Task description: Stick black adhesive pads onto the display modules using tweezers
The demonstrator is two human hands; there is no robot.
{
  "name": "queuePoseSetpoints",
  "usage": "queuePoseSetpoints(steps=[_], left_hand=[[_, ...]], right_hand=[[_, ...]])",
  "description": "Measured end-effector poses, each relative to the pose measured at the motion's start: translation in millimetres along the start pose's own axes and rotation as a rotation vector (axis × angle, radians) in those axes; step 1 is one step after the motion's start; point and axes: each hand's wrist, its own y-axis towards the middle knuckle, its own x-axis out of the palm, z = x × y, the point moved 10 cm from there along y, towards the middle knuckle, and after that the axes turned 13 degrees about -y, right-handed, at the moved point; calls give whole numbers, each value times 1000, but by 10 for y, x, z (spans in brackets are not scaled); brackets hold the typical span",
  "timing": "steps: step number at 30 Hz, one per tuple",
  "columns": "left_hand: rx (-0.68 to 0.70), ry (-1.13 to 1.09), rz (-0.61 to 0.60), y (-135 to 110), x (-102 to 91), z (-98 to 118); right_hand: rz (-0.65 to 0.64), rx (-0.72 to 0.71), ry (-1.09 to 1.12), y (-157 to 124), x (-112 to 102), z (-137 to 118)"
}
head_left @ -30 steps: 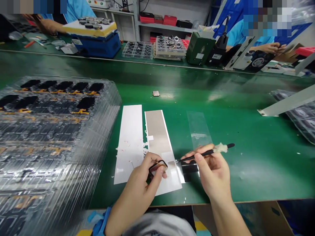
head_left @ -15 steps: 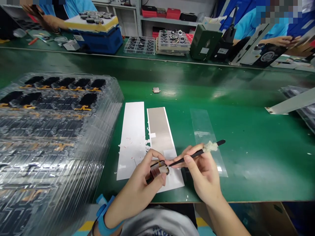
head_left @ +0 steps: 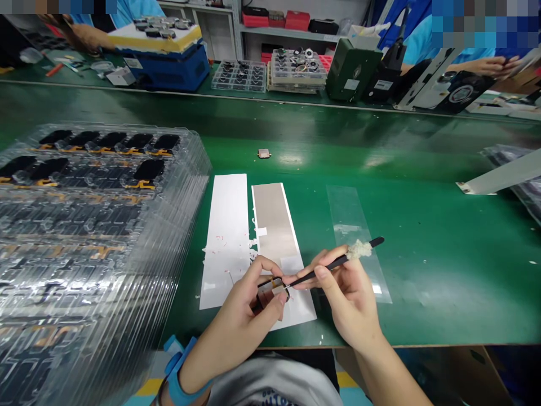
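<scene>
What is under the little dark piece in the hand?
A silvery sheet on the green table lies below the small dark part. The left hand covers some of the sheet; black tweezers touch the part.

A long green bench filled the room from side to side, its glossy top catching pale patches of overhead light. Beyond the bench's far edge stood a grey shelf rack with red boxes on an upper shelf, and behind that rack rose a plain pale wall. Below the bench's near edge lay a blue floor marked with a yellow stripe, and a brown cardboard box sat under the bench's near right part.
</scene>
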Motion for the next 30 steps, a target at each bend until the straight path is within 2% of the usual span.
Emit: queuePoseSetpoints(steps=[10, 22, 30], left_hand=[[-7, -10, 0, 9, 6, -16], [67, 25, 13, -1, 8, 9], [75, 69, 6, 4, 11, 40]], right_hand=[[-15, -16, 44, 3, 13, -30], [79, -52, -41, -28, -44, -38], [81, -23, -49, -2, -49, -5]])
